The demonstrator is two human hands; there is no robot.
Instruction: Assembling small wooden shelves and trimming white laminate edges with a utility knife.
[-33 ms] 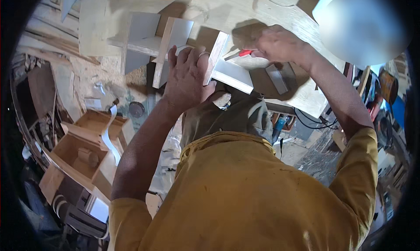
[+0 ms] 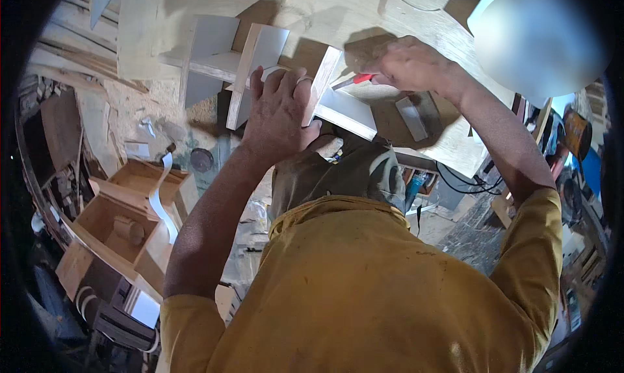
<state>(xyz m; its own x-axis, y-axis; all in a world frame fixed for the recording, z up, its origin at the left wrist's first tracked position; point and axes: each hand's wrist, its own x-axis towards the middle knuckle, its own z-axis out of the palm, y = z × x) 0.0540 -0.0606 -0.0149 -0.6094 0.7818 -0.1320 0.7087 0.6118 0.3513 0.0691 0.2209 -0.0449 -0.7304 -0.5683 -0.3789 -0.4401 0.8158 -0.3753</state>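
Note:
A small shelf piece (image 2: 216,62) of white-faced boards with bare wood edges stands on the bench, several upright panels crossing a lengthwise board. My left hand (image 2: 278,116) is wrapped round it between two upright panels, thumb near the right-hand panel (image 2: 323,80). Closed round the red handle of a thin-bladed tool (image 2: 361,78) is my right hand (image 2: 409,64). The grey blade slants down to the left and its tip meets the corner between that upright and the short white end board (image 2: 348,111). Whether it is a knife or a scraper I cannot tell.
A loose strip of board (image 2: 412,117) lies on the pale wooden bench top (image 2: 325,15). A blurred white round object (image 2: 543,44) fills the upper right. Open wooden boxes (image 2: 117,223) with a curled white strip (image 2: 160,200) stand lower left. Black cable (image 2: 468,187) hangs below the bench.

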